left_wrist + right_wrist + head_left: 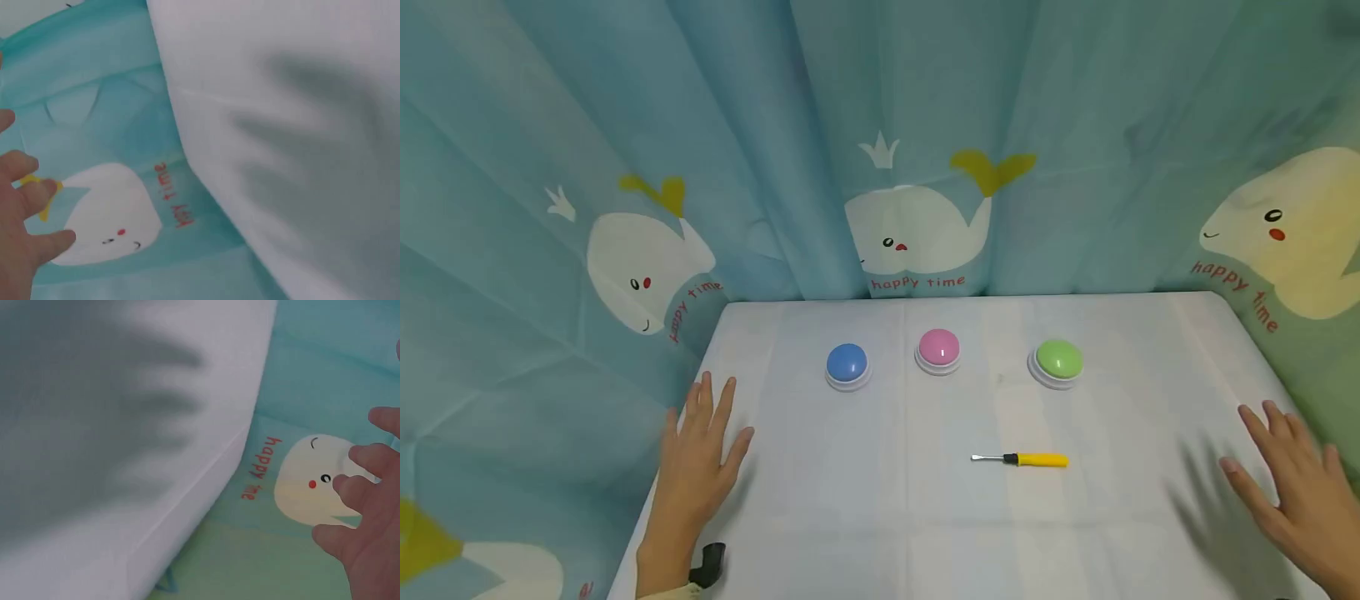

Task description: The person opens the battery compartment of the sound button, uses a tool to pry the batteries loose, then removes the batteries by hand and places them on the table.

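Observation:
My left hand (695, 467), fingers spread, hovers over the left edge of the white table and holds nothing. On the opposite side, my right hand (1296, 492) is likewise spread above the right edge, its shadow falling on the cloth. A screwdriver (1037, 460) with a yellow handle lies flat between them, its tip pointing left. Behind it stand three round push buttons on white bases: a blue button (847, 363), a pink button (939, 347) and a green button (1059, 359). Both wrist views show only spread fingers, cloth and curtain.
The white-covered table (820, 517) narrows toward the back in the head view. A blue-green curtain (760, 167) printed with whales hangs along its back and sides. Near the left wrist is a small black object (709, 565), seen at the sleeve cuff.

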`<state>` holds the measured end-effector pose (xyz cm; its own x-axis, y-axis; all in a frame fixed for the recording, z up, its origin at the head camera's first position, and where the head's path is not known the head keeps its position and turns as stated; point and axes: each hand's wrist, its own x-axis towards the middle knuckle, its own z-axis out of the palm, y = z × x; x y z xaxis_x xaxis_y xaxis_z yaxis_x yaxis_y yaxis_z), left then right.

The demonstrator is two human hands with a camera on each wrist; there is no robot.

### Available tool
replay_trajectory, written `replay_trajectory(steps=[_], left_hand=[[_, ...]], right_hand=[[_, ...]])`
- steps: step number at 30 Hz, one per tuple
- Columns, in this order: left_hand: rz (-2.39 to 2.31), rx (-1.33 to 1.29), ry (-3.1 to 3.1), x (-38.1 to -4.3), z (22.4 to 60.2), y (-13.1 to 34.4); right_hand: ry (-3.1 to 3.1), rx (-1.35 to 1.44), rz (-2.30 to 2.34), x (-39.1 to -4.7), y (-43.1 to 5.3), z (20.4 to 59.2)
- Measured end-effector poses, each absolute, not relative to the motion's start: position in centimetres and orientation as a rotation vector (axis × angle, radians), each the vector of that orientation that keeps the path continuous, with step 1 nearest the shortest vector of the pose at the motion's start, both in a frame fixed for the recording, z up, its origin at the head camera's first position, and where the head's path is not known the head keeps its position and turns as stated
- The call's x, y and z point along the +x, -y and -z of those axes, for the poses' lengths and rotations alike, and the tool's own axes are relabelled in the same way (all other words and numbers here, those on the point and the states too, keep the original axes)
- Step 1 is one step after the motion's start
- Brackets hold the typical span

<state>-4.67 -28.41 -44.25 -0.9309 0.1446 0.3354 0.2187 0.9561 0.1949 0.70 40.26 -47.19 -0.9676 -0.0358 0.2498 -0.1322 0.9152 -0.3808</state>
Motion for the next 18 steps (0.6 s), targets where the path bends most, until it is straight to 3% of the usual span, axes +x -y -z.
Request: replay_trajectory(steps=[18], left_hand=[[1.0,-0.106,2.637,-4.8,46.3,23.1]], right_hand=[[2.47,0.089,-1.008,0.5,-35.0,49.5]])
